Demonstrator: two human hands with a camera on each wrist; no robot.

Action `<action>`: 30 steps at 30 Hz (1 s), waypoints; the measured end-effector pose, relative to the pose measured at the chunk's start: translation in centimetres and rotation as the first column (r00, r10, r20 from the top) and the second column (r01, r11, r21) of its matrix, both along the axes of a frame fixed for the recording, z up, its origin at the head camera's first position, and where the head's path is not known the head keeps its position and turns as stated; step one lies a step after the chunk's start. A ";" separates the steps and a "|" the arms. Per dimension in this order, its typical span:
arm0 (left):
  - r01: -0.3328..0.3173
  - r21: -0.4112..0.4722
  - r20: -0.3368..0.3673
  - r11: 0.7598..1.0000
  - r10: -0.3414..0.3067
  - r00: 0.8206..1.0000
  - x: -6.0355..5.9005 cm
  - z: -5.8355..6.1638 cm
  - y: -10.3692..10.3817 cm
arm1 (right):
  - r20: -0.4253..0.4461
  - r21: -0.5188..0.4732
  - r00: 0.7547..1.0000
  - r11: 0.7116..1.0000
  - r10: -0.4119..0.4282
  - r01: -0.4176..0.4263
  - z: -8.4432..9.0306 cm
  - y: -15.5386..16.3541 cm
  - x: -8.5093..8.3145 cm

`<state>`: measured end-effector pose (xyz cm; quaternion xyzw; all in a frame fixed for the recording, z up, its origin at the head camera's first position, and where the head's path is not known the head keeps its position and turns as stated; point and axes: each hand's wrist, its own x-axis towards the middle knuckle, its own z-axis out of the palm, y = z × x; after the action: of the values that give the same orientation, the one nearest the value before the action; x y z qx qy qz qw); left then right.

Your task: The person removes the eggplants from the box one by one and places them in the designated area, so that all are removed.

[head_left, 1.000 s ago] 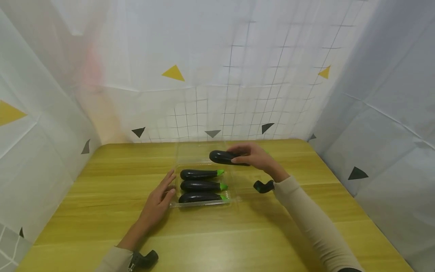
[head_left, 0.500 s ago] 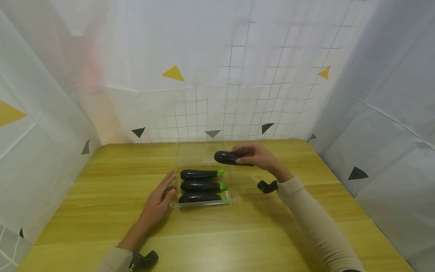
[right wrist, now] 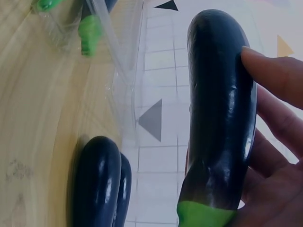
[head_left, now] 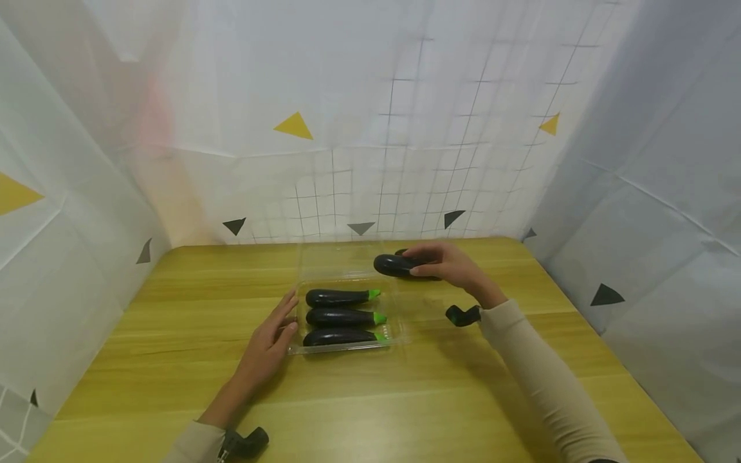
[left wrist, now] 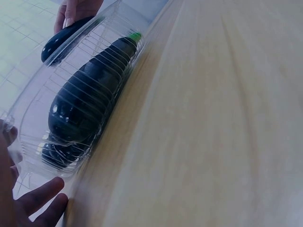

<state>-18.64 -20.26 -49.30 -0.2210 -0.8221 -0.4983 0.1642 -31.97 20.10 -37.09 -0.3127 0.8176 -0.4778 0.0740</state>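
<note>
My right hand (head_left: 448, 265) holds a dark, glossy eggplant (right wrist: 218, 104) between thumb and fingers, above the table and right of a clear plastic clamshell box (head_left: 347, 346). Its green stem end shows in the right wrist view. Inside the box, three eggplants (head_left: 341, 317) lie side by side, green ends to the right. Beside the box's left wall rests my left hand (head_left: 267, 344), fingers fairly straight and touching or very near the plastic. The left wrist view shows those fingers (left wrist: 42, 196) by the box corner.
The box's clear lid (head_left: 338, 258) lies folded back toward the rear wall. Two more eggplants (right wrist: 97, 182) lie on the wooden table (head_left: 370, 405) below the held one, mostly hidden in the head view. White sheets (head_left: 260, 83) with triangles enclose the table.
My right hand has moved a short way to the right with the eggplant, away from the box. The left hand and the eggplants in the box stay where they were.
</note>
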 end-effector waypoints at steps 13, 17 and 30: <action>-0.009 -0.005 0.004 1.000 0.009 1.000 -0.1 -0.3 0.0 | 0.025 0.014 0.998 0.998 -0.066 0.065 -0.9 1.5 -0.7; -0.018 -0.010 0.002 1.000 0.018 1.000 -0.2 -0.3 0.0 | 0.021 0.021 0.996 0.996 -0.082 0.082 -1.1 1.9 -0.9; -0.015 -0.006 0.010 1.000 0.015 1.000 -0.1 -0.3 0.0 | 0.039 0.085 0.993 0.990 -0.116 0.112 -0.3 2.4 0.0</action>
<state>-18.76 -20.23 -49.64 -0.2128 -0.8261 -0.4956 0.1631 -31.92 22.50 -37.40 -0.2517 0.8513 -0.4538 0.0773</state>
